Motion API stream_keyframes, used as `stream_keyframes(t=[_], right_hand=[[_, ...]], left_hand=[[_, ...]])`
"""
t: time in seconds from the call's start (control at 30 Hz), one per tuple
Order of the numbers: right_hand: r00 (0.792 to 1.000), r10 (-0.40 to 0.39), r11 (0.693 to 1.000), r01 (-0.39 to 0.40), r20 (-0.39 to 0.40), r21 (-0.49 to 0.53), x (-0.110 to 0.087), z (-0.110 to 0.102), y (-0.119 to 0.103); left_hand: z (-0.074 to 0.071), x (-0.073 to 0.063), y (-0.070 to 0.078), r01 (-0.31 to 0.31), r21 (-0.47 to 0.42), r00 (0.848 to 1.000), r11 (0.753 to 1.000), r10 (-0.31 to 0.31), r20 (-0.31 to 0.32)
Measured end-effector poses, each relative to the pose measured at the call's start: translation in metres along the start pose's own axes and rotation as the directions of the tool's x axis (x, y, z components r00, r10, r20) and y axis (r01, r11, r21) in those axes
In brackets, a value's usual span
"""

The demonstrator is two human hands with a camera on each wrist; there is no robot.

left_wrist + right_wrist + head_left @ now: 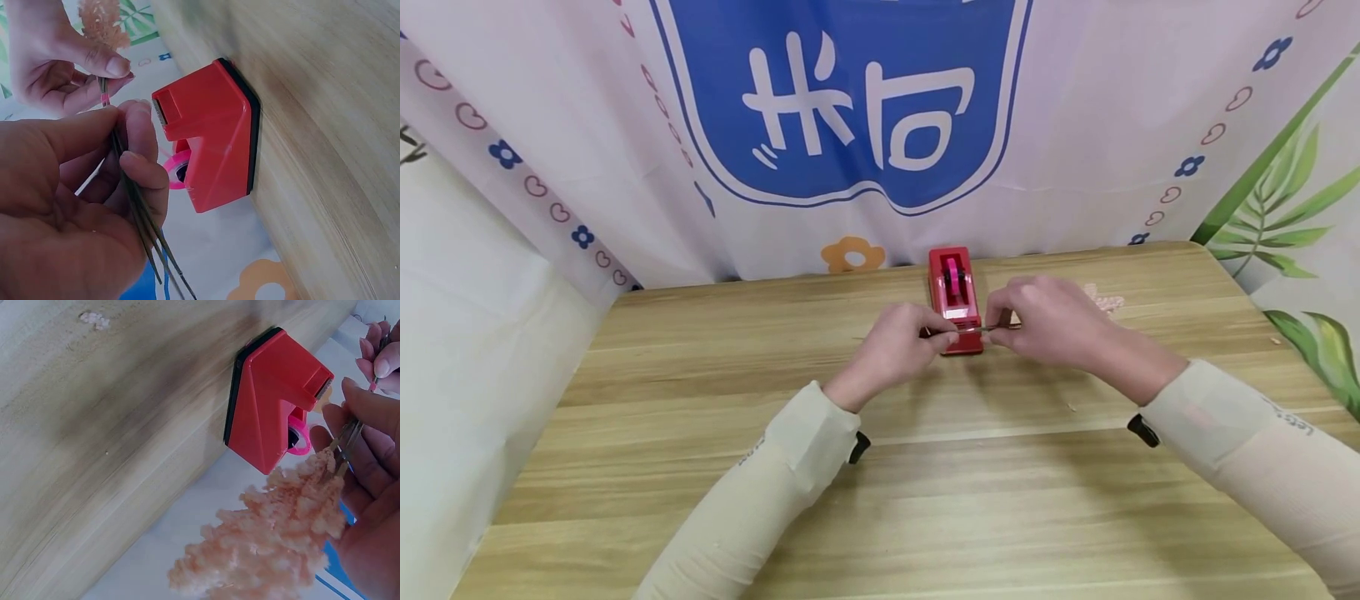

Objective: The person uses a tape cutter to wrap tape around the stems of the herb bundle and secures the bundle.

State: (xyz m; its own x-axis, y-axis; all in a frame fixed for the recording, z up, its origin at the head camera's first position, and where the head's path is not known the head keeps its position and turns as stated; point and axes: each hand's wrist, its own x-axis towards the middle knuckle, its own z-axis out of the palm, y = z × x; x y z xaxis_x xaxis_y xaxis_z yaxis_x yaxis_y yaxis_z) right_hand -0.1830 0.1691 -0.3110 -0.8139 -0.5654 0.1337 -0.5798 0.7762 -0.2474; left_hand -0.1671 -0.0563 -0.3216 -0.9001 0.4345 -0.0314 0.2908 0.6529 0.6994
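My left hand (901, 343) pinches the thin green stems (140, 209) of a flower bunch between thumb and fingers, their loose ends hanging past the palm. Opposite it, my right hand (1048, 321) grips the same stems nearer the fluffy pale-pink flower heads (269, 534). A narrow band of pink tape (105, 99) circles the stems between both hands. Directly behind, a red tape dispenser (219, 137) with a black base stands on the table, holding a bright pink tape roll (301, 439). In the head view the stems cross over the dispenser's cutter end.
The wood-grain table (850, 517) carries the dispenser near its back edge. Small pale crumbs (95, 320) lie on it to the right. A white curtain (1075, 167) with a blue emblem hangs directly behind the table.
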Motion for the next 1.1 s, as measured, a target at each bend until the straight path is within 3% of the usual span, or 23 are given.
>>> stream_keyframes(t=[0.17, 0.33, 0.6, 0.8, 1.1], right_hand=[[0.998, 0.027, 0.999, -0.029, 0.051, 0.036, 0.0017, -0.0016, 0.0025], [0.996, 0.002, 0.998, -0.008, 0.085, 0.064, 0.0030, -0.0031, 0.0039], [0.999, -0.041, 0.999, 0.041, 0.001, -0.001, 0.0012, 0.0009, 0.0030], [0.999, -0.032, 0.997, 0.030, -0.020, -0.068, 0.0011, 0.0014, 0.0001], [0.996, 0.001, 0.998, -0.006, 0.085, 0.064, 0.0049, -0.0040, 0.0066]], left_hand=[[-0.0009, -0.0004, -0.0002, 0.015, -0.012, 1.000, 1.000, -0.015, -0.027], [-0.0012, -0.0013, -0.0009, 0.007, -0.013, 0.999, 1.000, -0.008, -0.047], [-0.0019, -0.0005, 0.0012, 0.022, -0.012, 1.000, 1.000, -0.022, -0.008], [-0.0020, -0.0002, 0.0000, -0.007, 0.016, 1.000, 1.000, 0.008, -0.027], [-0.0013, 0.0020, -0.0057, -0.082, 0.055, 0.993, 0.995, 0.087, -0.082]])
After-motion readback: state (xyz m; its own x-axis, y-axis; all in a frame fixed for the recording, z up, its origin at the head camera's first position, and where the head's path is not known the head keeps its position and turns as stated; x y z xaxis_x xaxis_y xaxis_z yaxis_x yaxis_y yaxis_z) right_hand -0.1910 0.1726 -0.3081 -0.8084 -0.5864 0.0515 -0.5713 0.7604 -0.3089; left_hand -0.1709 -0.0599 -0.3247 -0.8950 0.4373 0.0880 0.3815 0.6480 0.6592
